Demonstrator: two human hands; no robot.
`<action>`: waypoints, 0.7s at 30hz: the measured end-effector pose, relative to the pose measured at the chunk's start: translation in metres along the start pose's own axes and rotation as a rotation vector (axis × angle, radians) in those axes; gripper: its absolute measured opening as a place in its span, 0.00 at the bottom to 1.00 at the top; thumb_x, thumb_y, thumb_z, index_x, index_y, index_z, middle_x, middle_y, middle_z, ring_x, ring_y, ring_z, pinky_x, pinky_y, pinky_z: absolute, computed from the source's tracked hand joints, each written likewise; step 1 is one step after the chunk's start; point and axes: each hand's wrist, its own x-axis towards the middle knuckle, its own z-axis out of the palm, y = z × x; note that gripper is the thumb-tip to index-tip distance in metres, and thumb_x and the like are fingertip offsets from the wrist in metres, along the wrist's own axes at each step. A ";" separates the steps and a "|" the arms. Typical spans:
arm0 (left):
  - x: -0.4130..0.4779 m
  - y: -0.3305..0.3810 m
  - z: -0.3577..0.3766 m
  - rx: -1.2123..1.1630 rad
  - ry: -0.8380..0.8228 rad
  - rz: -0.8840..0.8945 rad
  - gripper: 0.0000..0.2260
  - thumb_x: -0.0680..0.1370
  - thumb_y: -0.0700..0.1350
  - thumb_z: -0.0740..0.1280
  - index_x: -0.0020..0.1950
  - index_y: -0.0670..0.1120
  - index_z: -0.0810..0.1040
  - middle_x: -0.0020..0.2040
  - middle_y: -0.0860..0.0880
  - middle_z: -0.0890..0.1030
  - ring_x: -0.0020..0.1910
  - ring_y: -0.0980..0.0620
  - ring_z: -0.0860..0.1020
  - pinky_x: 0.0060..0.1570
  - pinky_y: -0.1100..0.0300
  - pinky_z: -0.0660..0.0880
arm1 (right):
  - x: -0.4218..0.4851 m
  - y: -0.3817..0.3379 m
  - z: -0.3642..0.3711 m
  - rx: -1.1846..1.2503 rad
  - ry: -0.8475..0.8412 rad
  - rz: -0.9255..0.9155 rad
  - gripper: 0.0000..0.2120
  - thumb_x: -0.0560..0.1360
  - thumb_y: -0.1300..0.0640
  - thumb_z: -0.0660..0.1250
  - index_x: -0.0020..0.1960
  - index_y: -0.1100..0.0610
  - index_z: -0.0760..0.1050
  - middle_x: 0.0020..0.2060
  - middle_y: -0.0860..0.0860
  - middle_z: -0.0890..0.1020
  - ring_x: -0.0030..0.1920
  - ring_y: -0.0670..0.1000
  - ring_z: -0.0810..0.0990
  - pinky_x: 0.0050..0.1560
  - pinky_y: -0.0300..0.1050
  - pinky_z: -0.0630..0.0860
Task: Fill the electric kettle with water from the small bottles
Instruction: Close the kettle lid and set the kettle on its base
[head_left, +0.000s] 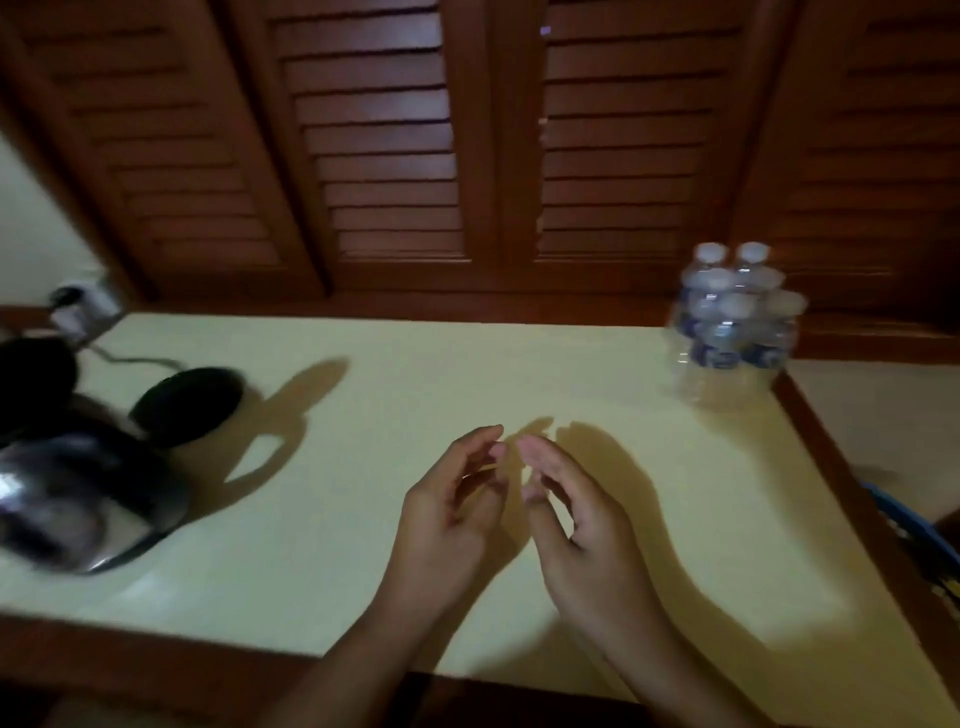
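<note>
A steel electric kettle (78, 499) with a black handle stands at the left edge of the pale table (363, 545). Beside it lies its round black base (189, 402), with a cord running back to a wall socket. Several small clear water bottles (732, 322) with white caps stand packed together at the table's far right corner. My left hand (457, 514) and my right hand (576, 519) hover over the middle of the table, palms facing each other, fingers loosely curled and apart. Neither hand holds anything. The frame is blurred.
Brown louvred shutters (389, 156) rise behind the table. A wall socket with a plug (78, 306) sits at the far left. A dark wooden rim (841, 478) borders the table's right side, with a blue object (904, 525) beyond it.
</note>
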 end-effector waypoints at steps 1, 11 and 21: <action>-0.009 -0.002 -0.017 0.003 0.048 -0.005 0.20 0.80 0.36 0.66 0.69 0.53 0.79 0.61 0.54 0.85 0.64 0.54 0.82 0.66 0.57 0.77 | -0.002 -0.005 0.013 0.013 -0.057 -0.005 0.19 0.82 0.59 0.64 0.72 0.51 0.73 0.66 0.38 0.78 0.68 0.40 0.75 0.69 0.43 0.72; -0.095 -0.007 -0.166 0.068 0.442 -0.054 0.20 0.81 0.31 0.67 0.69 0.50 0.80 0.59 0.53 0.86 0.63 0.56 0.82 0.63 0.65 0.77 | -0.031 -0.060 0.150 0.088 -0.424 -0.100 0.20 0.80 0.50 0.63 0.72 0.43 0.72 0.65 0.34 0.77 0.67 0.40 0.75 0.65 0.41 0.73; -0.163 -0.024 -0.315 0.109 0.601 -0.102 0.20 0.81 0.32 0.69 0.69 0.51 0.80 0.60 0.53 0.85 0.63 0.57 0.82 0.61 0.66 0.77 | -0.070 -0.112 0.298 0.166 -0.532 -0.103 0.19 0.80 0.59 0.66 0.68 0.44 0.75 0.62 0.37 0.80 0.64 0.43 0.78 0.63 0.41 0.75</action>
